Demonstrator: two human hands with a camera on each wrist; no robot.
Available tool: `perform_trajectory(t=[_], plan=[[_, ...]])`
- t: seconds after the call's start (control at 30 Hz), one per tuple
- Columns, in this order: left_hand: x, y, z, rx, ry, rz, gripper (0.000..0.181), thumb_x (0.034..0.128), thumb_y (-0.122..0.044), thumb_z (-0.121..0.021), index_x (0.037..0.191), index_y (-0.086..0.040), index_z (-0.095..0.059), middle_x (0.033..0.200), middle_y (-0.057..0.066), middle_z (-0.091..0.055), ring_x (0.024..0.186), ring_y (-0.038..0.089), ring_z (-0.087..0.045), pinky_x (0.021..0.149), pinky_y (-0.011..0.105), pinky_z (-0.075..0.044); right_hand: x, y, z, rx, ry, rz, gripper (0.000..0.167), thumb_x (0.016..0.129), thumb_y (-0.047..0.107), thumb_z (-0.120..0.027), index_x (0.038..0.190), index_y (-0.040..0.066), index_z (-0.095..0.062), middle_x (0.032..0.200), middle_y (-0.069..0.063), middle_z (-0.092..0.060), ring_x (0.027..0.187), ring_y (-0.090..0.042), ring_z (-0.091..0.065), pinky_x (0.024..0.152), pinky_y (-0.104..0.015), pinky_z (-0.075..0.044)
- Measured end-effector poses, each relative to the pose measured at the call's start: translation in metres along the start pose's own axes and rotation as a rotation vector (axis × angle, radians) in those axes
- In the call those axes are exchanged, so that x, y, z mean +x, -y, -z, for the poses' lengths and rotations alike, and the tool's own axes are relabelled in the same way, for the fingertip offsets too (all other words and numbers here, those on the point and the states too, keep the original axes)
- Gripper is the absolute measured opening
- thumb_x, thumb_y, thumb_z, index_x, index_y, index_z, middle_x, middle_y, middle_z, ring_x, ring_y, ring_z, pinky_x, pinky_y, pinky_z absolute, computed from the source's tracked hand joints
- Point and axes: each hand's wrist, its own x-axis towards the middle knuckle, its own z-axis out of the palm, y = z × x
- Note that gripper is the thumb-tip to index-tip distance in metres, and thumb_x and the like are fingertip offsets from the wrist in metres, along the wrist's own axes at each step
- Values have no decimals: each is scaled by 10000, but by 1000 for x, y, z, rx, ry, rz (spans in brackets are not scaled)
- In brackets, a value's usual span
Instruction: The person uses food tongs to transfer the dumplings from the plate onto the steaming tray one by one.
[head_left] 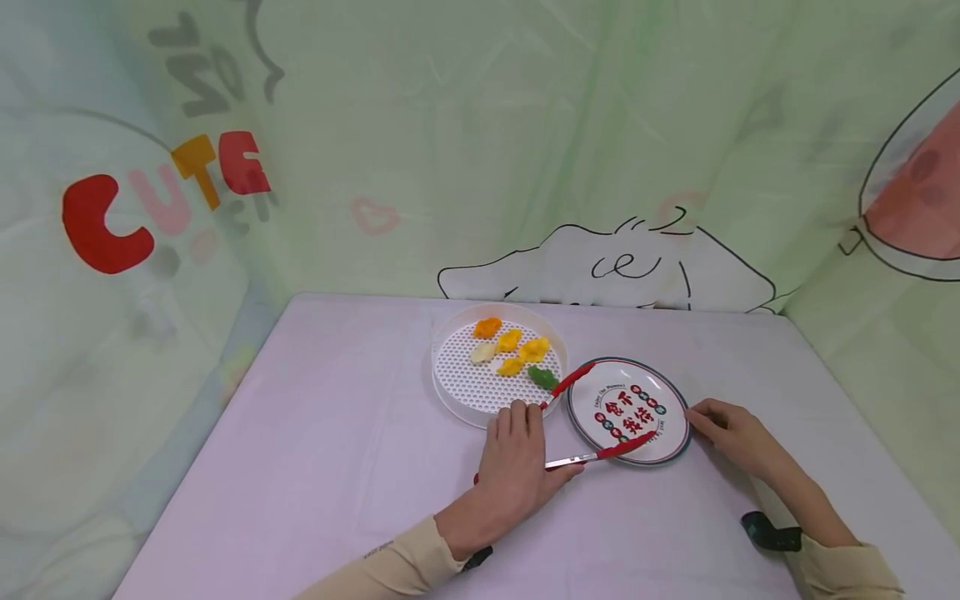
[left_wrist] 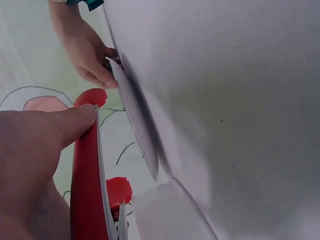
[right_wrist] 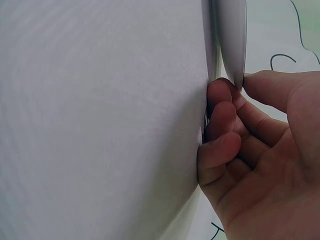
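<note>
My left hand (head_left: 513, 462) grips a pair of red-tipped tongs (head_left: 626, 446), spread wide. One tip lies over the far left rim of a round white plate (head_left: 592, 400), and the other is above its near side. In the left wrist view, my thumb presses along the red handle of the tongs (left_wrist: 85, 180). The plate carries red lettering and a dark green rim. My right hand (head_left: 738, 437) pinches its right edge; the right wrist view shows thumb above the plate (right_wrist: 232, 40) and curled fingers below, against the table.
Left of the plate stands a round white perforated steamer tray (head_left: 457, 383). It holds several yellow and orange pieces (head_left: 534, 350), a pale piece (head_left: 483, 353) and a green piece (head_left: 542, 377). A printed curtain (head_left: 450, 150) hangs behind the cloth-covered table (head_left: 300, 467).
</note>
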Motion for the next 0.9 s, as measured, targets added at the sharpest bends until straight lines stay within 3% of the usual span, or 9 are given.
perform_trajectory(t=[0.3,0.63,0.9], plan=[[-3,-10,-7,55,23,-17,909,787,-804,-603,1305,-64,-503,1109,42,-502,974,152,-417,798,218,-404,0,-3,1,-5,-2,6,367,1058,300,-520,1118,-39,-649,940,-82,-663,851,-185,-543,656,-199,-478],[-4,-13,-16,-8,132,32,959,804,-783,-607,1370,-21,-475,1194,77,-514,1041,165,-449,859,212,-500,-1,-6,1,-7,7,6,371,1056,312,-522,1125,-29,-650,953,-86,-662,857,-183,-539,663,-201,-477],[-1,-9,-16,-23,173,38,963,803,-787,-605,1368,-19,-472,1199,84,-524,1029,171,-463,823,220,-522,0,-4,3,-11,4,7,379,1058,311,-520,1133,-39,-646,953,-89,-660,858,-185,-536,661,-200,-474]])
